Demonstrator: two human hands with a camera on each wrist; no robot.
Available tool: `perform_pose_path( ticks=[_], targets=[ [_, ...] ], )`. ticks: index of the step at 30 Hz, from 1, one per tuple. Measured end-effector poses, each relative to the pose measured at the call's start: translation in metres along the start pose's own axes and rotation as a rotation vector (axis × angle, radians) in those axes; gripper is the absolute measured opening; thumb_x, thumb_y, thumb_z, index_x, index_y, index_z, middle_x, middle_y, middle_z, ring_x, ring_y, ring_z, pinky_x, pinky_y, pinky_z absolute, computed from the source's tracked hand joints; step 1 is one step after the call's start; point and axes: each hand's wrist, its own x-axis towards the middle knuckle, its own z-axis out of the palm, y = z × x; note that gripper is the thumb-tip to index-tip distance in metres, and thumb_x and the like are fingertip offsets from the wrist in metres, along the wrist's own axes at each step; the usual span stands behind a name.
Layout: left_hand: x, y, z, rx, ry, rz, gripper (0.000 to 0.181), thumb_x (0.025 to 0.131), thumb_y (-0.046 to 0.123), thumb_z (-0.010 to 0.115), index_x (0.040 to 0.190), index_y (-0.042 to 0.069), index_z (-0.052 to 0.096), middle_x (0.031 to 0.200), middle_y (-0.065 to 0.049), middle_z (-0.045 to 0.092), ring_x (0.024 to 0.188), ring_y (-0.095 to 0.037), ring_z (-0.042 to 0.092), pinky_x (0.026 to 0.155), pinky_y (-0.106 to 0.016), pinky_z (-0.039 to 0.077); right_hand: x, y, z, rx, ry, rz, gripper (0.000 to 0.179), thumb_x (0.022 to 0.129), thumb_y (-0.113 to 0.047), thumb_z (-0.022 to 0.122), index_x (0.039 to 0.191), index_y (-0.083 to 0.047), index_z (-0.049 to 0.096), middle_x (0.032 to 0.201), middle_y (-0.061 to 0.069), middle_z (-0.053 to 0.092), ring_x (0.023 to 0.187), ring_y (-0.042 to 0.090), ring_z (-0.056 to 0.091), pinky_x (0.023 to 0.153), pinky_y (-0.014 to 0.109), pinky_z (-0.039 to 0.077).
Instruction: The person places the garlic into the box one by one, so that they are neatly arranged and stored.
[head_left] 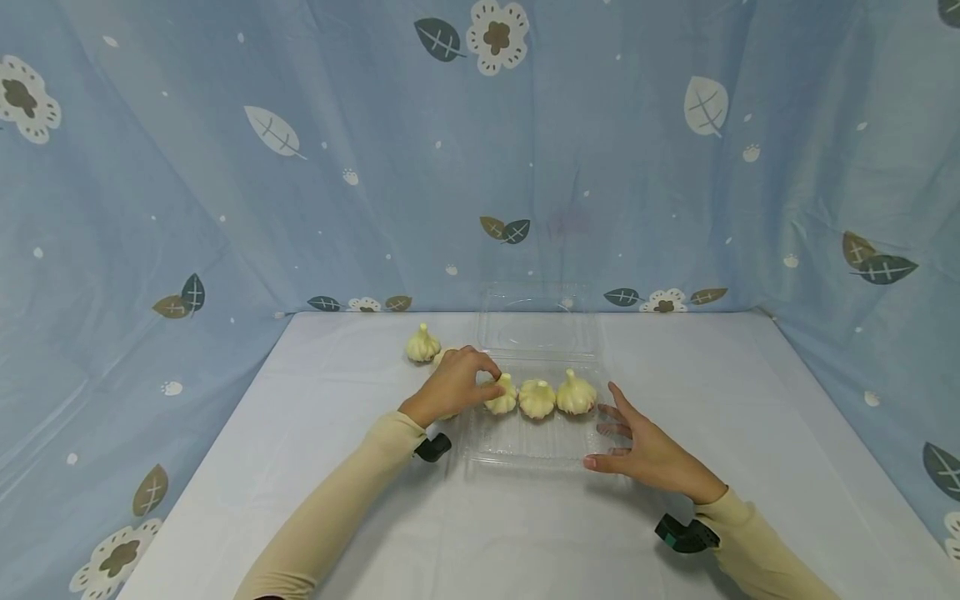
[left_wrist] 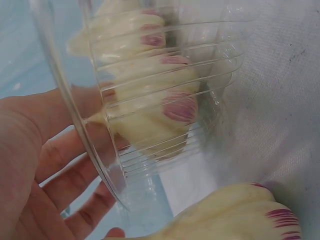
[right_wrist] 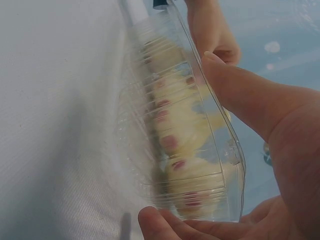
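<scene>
The person's left hand (head_left: 457,385) reached over the left end of a clear plastic container (head_left: 517,443), thumb and forefinger pinching the left garlic bulb (head_left: 500,402) about its stem. That bulb was inside the container, at the left of a row of three; the middle bulb (head_left: 537,402) sat just beside it, and the right bulb (head_left: 576,395) stood near the right wall. Purple streaks showed low on the bulbs through the ribbed plastic. The right hand (head_left: 645,450) was around the container's right end, its fingers spread and loose, the thumb by the near corner; whether it pressed on the plastic I could not tell. The clear lid (head_left: 528,329) lay open on the far side. Left of the container, a loose bulb (head_left: 423,345) stood on the white cloth (head_left: 540,533) at the far left, with another partly behind the left hand and a nearer one (left_wrist: 245,212) mostly hidden under it. Beige sleeves (head_left: 330,500) covered both arms, and a blue patterned curtain (head_left: 375,200) hung behind.
</scene>
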Motion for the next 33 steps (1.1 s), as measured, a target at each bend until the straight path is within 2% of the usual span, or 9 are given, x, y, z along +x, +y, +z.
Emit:
perform_pose_path(
  ticks=[11,15,22,28,33],
  targets=[
    [-0.001,0.003,-0.003,0.025,-0.003,-0.006,0.024,0.089,0.032,0.083,0.106,0.016,0.082,0.112,0.002,0.080,0.107,-0.023,0.068,0.095,-0.049,0.050,-0.001,-0.001,0.001,0.001,0.000,-0.003,0.124,0.091,-0.035,0.081,0.165,-0.012,-0.015,0.170,0.028,0.018,0.149,0.051,0.039,0.105,0.052,0.055],
    [-0.001,0.003,-0.003,-0.013,0.008,0.006,0.023,0.090,0.032,0.081,0.107,0.016,0.082,0.114,-0.001,0.079,0.113,-0.026,0.069,0.100,-0.051,0.051,-0.001,-0.003,0.001,0.003,0.001,0.010,0.124,0.091,-0.034,0.081,0.166,-0.012,-0.015,0.170,0.029,0.018,0.149,0.051,0.038,0.106,0.051,0.055],
    [-0.003,0.005,-0.008,-0.091,0.013,-0.003,0.026,0.091,0.031,0.081,0.109,0.012,0.081,0.117,-0.005,0.078,0.122,-0.028,0.068,0.106,-0.048,0.053,0.000,-0.004,0.000,0.006,0.001,0.027,0.124,0.091,-0.032,0.081,0.165,-0.012,-0.015,0.170,0.030,0.017,0.150,0.051,0.037,0.106,0.052,0.055],
    [-0.006,0.008,-0.018,-0.130,0.016,-0.031,0.036,0.092,0.035,0.079,0.117,0.009,0.078,0.123,-0.006,0.075,0.119,-0.030,0.069,0.101,-0.048,0.056,-0.001,-0.004,0.000,0.005,0.000,0.020,0.124,0.091,-0.033,0.081,0.165,-0.013,-0.016,0.170,0.029,0.017,0.150,0.051,0.037,0.106,0.052,0.055],
    [-0.008,0.009,-0.030,-0.195,0.068,-0.032,0.036,0.092,0.037,0.080,0.117,0.012,0.077,0.120,-0.008,0.075,0.114,-0.032,0.068,0.098,-0.052,0.056,-0.001,-0.002,0.000,0.002,0.000,0.014,0.124,0.091,-0.033,0.081,0.165,-0.014,-0.016,0.170,0.029,0.018,0.150,0.051,0.037,0.106,0.052,0.055]
  ],
)
